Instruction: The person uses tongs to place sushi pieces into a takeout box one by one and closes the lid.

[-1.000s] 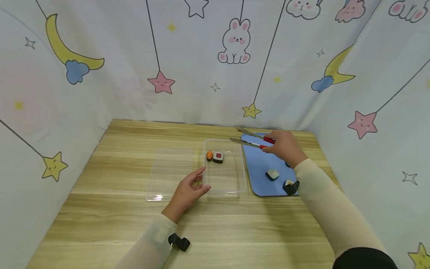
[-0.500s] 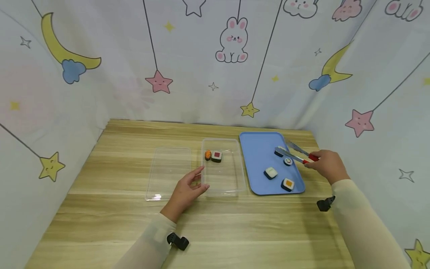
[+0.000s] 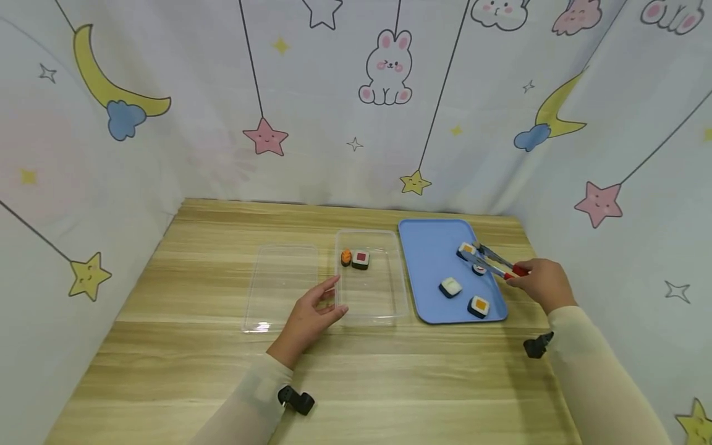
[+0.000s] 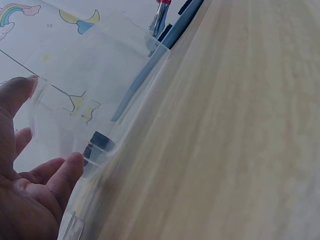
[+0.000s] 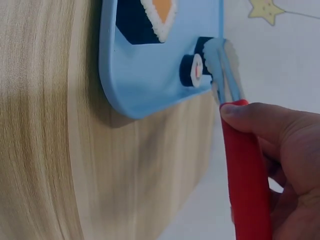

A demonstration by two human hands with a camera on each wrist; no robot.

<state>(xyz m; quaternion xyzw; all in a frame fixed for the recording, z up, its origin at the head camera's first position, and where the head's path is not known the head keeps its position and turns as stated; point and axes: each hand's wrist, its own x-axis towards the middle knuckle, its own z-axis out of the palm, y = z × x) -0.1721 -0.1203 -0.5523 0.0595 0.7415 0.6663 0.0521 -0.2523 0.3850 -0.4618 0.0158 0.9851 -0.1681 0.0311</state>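
table (image 3: 378, 389) is wood-grain, with both sleeves over its near side. left hand (image 3: 305, 318): fingers loose and spread, not clenched, thumb and fingertips at the left wall of the clear box (image 3: 369, 296). clear lid (image 3: 283, 281) lies flat just left of it. inside the box, far left: orange-topped sushi (image 3: 346, 257) next to red-centred sushi (image 3: 360, 259). right hand (image 3: 542, 281): fingers grasp red-handled tongs (image 5: 245, 170), at the right edge of the blue tray (image 3: 423, 247). on tray, near to far: near orange-centred sushi (image 3: 478, 306) by the near right corner, white-topped sushi (image 3: 450, 287), small round roll (image 3: 478, 270), far orange-centred sushi (image 3: 466, 248). tongs' ends are at that last one; can't tell if they touch it. printed cloth (image 3: 322, 173) behind.
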